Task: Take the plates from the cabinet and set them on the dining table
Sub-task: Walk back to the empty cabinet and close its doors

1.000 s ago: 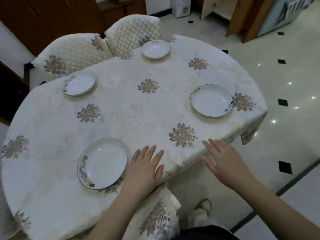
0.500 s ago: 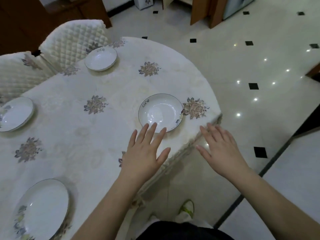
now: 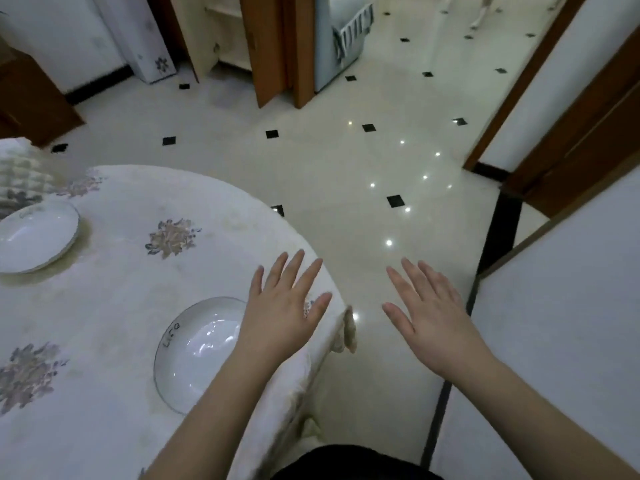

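Near white round plate [image 3: 194, 355] on round dining table with cream floral cloth [image 3: 114, 299], handwritten mark on rim, reads roughly "Lico", blurred. Second white plate [image 3: 34, 237] at left edge, rim writing illegible. Left hand [image 3: 280, 313] flat, fingers spread, empty, overlapping near plate's right side. Right hand [image 3: 429, 317] flat, spread, empty, over glossy cream floor with black diamond tiles [image 3: 346, 174]. Quilted chair back [image 3: 20, 174] far left; wooden door frames [image 3: 277, 46] beyond.
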`<action>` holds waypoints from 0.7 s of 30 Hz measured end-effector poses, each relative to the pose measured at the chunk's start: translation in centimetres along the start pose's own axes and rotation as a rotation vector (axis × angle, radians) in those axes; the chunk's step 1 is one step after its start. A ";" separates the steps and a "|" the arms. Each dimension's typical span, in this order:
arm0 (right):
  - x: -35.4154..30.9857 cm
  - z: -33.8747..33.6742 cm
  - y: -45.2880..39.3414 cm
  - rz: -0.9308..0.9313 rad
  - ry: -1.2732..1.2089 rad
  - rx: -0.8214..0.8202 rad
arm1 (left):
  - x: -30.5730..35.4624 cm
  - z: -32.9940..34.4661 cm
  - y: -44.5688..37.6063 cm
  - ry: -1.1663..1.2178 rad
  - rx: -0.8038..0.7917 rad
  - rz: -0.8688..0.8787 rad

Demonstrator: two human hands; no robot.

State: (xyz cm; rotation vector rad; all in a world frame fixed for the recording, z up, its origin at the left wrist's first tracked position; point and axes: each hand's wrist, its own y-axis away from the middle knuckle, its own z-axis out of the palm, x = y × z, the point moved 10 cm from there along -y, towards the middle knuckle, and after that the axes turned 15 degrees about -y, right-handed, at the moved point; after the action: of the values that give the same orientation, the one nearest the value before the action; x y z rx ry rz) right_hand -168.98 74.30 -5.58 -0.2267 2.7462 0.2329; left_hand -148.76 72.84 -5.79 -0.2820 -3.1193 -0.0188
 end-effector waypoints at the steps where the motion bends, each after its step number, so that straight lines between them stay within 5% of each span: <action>1: 0.9 -1.1 -0.7 0.027 0.013 0.009 | 0.7 -0.5 -2.1 -0.009 0.012 0.032; 9: 8.9 -5.6 -5.6 0.191 0.012 0.083 | 9.2 -1.0 -14.4 -0.063 -0.010 0.228; 21: 22.3 -11.8 -20.3 0.131 0.024 0.057 | 17.9 -0.7 -31.2 -0.068 -0.010 0.142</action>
State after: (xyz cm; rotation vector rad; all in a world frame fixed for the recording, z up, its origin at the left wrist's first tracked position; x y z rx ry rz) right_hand -189.77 49.51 -5.88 -0.0337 2.7900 0.1869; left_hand -171.99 45.39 -5.21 -0.5149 -3.1582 -0.0245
